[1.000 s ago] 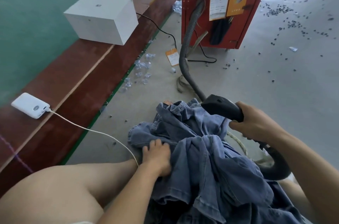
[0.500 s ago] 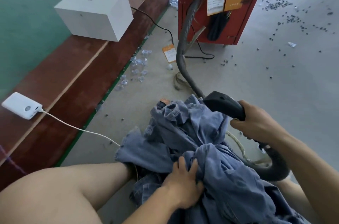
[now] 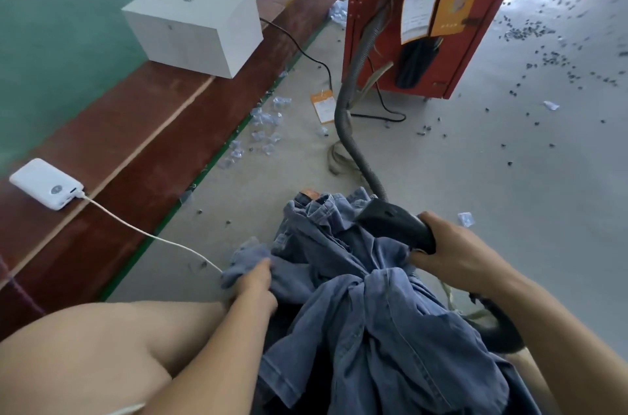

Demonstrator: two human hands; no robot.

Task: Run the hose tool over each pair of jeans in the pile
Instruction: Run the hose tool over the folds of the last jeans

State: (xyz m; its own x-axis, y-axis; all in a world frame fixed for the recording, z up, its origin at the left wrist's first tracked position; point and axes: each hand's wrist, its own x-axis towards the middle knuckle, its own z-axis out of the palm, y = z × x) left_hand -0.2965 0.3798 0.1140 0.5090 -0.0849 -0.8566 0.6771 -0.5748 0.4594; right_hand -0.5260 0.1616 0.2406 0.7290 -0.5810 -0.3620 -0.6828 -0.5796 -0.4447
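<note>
Crumpled blue denim jeans point(image 3: 373, 305) heaped on lap before red metal cabinet point(image 3: 424, 6); left hand point(image 3: 255, 282) pinching hem; right hand point(image 3: 455, 254) gripping black hose-tool nozzle point(image 3: 394, 220) against jeans.

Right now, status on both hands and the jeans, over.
Left hand grips jeans edge. Right hand holds hose tool, nozzle on the denim. White cable beside the pile.
</note>
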